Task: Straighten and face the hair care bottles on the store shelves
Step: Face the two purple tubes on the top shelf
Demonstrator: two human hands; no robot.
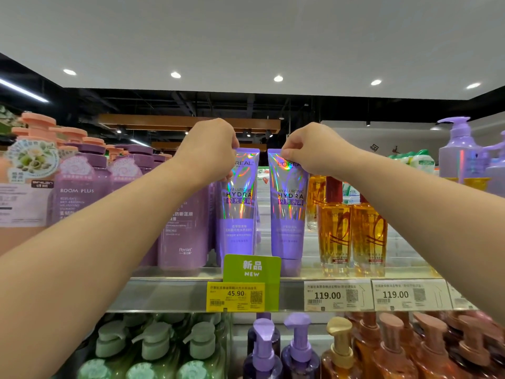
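On the top shelf (175, 274), the left hand (209, 149) pinches the crimped top of the left L'Oréal tube (239, 206) and the right hand (308, 150) the right tube (288, 212) (light, squashy, probably tippy on their caps), so the stiff crimp seems the best hold.

The left hand (210, 149) is pinching the top of the left tube (239, 203), and the right hand (308, 149) is pinching the top of the right tube (288, 209). Both purple tubes are standing side by side on the shelf (177, 295), labels facing out.
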